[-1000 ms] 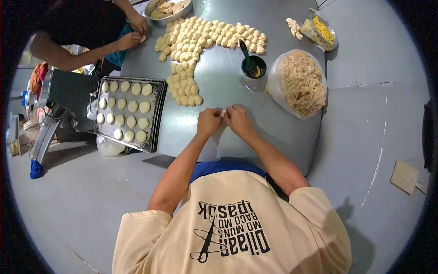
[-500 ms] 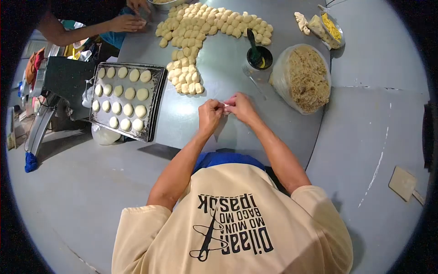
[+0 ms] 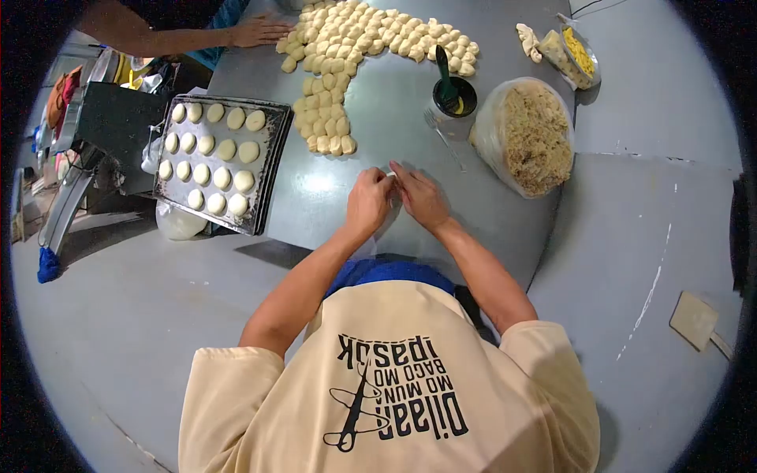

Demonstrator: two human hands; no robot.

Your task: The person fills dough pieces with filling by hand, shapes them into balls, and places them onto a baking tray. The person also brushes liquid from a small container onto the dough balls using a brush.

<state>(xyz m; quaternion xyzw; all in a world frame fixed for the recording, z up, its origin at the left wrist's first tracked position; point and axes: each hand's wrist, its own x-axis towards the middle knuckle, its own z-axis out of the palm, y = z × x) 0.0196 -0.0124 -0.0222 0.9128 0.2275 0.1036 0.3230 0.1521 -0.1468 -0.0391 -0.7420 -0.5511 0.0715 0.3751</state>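
My left hand (image 3: 369, 200) and my right hand (image 3: 422, 197) meet over the near part of the metal table (image 3: 315, 206). Between their fingertips is a small whitish piece, mostly hidden, that I cannot make out. The fingers of both hands are closed around it. Beyond them many pale dough pieces (image 3: 327, 102) lie close together on the table. To the right, a fork (image 3: 446, 142) lies near a dark cup (image 3: 465, 98) with a green-handled brush (image 3: 443, 65) in it. A clear plastic bag of crumbly brown filling (image 3: 538, 138) stands at the table's right edge.
At the left, a tray (image 3: 272, 169) holds rows of round, flattened dough. Another person's hand (image 3: 260, 31) rests at the far table edge. A container of yellow strips (image 3: 578, 54) sits at the far right beside a pale crumpled item (image 3: 529, 42).
My hands have turned more upright, with the right fingers straighter and pressed toward the left. The other person's arm has stretched toward the dough pieces. The view has shifted slightly.
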